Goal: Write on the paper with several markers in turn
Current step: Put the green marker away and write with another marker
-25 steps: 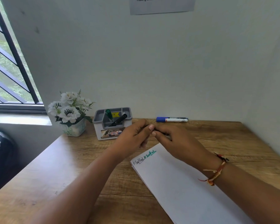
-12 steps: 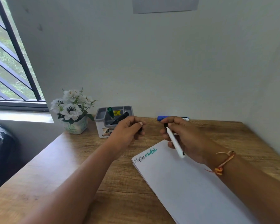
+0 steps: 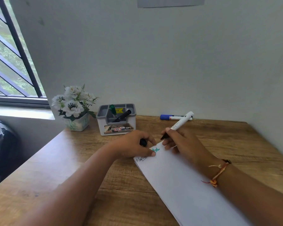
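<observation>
A white paper (image 3: 183, 185) lies slanted on the wooden desk (image 3: 72, 173), with black and green writing at its top corner. My right hand (image 3: 180, 142) grips a white marker (image 3: 180, 123) with a black tip, the tip just above the paper's top edge. My left hand (image 3: 134, 145) holds the marker's black cap (image 3: 143, 142) and its thumb presses on the paper's top corner, covering part of the writing.
A grey pen holder (image 3: 116, 119) with a green marker (image 3: 112, 109) and a black marker (image 3: 122, 115) stands at the back. A blue-capped marker (image 3: 171, 117) lies by the wall. A pot of white flowers (image 3: 73, 108) sits at the left, near the window.
The hands pulled the cap off the marker. My right hand turned the marker tip down toward the paper, and my left hand came down onto the paper's corner with the cap.
</observation>
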Available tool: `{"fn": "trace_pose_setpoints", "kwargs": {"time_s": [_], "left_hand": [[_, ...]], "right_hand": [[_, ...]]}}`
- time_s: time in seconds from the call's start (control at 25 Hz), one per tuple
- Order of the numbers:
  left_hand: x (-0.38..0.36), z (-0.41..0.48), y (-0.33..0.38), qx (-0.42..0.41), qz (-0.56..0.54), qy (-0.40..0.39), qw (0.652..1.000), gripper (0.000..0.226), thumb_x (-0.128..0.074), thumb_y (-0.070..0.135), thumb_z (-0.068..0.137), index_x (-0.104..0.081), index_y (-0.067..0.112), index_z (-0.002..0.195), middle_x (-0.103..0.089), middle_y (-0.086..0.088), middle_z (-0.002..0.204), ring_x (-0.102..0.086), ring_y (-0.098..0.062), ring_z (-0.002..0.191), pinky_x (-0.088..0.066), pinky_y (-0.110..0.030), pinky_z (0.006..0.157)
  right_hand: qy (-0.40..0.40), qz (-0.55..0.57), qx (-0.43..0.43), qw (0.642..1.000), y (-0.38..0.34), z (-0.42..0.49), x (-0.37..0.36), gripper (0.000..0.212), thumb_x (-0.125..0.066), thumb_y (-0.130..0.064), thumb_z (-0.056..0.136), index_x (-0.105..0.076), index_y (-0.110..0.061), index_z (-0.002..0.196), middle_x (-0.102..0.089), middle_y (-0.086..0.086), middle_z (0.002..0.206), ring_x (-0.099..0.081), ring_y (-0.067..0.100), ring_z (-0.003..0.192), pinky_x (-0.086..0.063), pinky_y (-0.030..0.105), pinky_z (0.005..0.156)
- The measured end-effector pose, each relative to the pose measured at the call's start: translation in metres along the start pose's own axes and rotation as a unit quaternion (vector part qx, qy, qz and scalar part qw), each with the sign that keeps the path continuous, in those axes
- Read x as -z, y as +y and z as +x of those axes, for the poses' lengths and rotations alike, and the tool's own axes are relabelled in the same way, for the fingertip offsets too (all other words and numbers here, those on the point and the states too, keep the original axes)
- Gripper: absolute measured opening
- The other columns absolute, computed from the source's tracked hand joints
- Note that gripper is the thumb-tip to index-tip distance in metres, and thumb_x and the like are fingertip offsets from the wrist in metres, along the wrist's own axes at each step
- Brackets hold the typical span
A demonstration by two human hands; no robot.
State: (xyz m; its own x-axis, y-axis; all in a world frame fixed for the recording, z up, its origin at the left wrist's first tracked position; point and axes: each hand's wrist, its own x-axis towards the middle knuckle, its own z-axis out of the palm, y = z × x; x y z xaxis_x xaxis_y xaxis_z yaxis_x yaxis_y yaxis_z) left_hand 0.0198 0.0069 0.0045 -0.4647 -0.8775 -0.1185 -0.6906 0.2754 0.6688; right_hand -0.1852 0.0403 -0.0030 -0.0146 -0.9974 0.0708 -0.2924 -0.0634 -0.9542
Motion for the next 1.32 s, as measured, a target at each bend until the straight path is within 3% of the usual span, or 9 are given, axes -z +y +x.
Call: {"fn": "trace_pose_setpoints", "kwargs": {"time_s": [0.12, 0.24, 0.76, 1.0, 1.32], "left_hand": [[-0.001, 0.002, -0.003, 0.003, 0.02, -0.013, 1.0, 0.038, -0.081, 0.037, 0.081, -0.067, 0.039, 0.116, -0.063, 0.011, 0.106, -0.062, -0.007, 0.094, -0.054, -0.025, 0.081], [-0.002, 0.004, -0.004, 0.005, 0.037, -0.018, 0.999, 0.041, -0.081, 0.04, 0.08, -0.064, 0.044, 0.117, -0.061, 0.011, 0.112, -0.061, -0.006, 0.098, -0.056, -0.029, 0.09], [-0.002, 0.011, -0.013, -0.016, 0.05, -0.031, 0.998, 0.042, -0.078, 0.045, 0.08, -0.064, 0.051, 0.119, -0.061, 0.01, 0.117, -0.059, -0.005, 0.097, -0.052, -0.028, 0.085], [-0.001, 0.012, -0.013, -0.019, 0.053, -0.035, 0.998, 0.042, -0.078, 0.044, 0.081, -0.065, 0.049, 0.12, -0.061, 0.011, 0.119, -0.058, -0.006, 0.101, -0.053, -0.035, 0.093], [-0.002, 0.014, -0.017, -0.024, 0.057, -0.034, 0.998, 0.042, -0.078, 0.048, 0.079, -0.065, 0.052, 0.119, -0.061, 0.01, 0.12, -0.059, -0.008, 0.101, -0.054, -0.036, 0.092]], "right_hand": [[0.026, -0.087, 0.01, 0.996, 0.007, 0.001, -0.001, 0.032, -0.059, -0.039, 0.096, -0.078, -0.016, 0.087, -0.072, -0.001, 0.071, -0.064, 0.009, 0.065, -0.046, 0.022, 0.061], [0.042, -0.114, 0.011, 0.993, 0.011, 0.003, -0.003, 0.025, -0.064, -0.034, 0.091, -0.077, -0.015, 0.081, -0.076, 0.0, 0.072, -0.07, 0.01, 0.068, -0.052, 0.025, 0.064], [0.029, -0.14, 0.027, 0.989, 0.016, 0.004, -0.003, 0.018, -0.068, -0.034, 0.086, -0.076, -0.019, 0.085, -0.077, -0.001, 0.075, -0.073, 0.011, 0.075, -0.058, 0.029, 0.07], [0.023, -0.187, 0.022, 0.982, 0.017, 0.006, -0.007, 0.018, -0.067, -0.034, 0.087, -0.071, -0.018, 0.093, -0.073, 0.0, 0.083, -0.069, 0.01, 0.078, -0.047, 0.019, 0.06], [0.036, -0.195, 0.021, 0.98, 0.018, 0.008, -0.007, 0.02, -0.066, -0.037, 0.084, -0.073, -0.019, 0.086, -0.074, 0.001, 0.081, -0.07, 0.013, 0.076, -0.054, 0.029, 0.063]]}}
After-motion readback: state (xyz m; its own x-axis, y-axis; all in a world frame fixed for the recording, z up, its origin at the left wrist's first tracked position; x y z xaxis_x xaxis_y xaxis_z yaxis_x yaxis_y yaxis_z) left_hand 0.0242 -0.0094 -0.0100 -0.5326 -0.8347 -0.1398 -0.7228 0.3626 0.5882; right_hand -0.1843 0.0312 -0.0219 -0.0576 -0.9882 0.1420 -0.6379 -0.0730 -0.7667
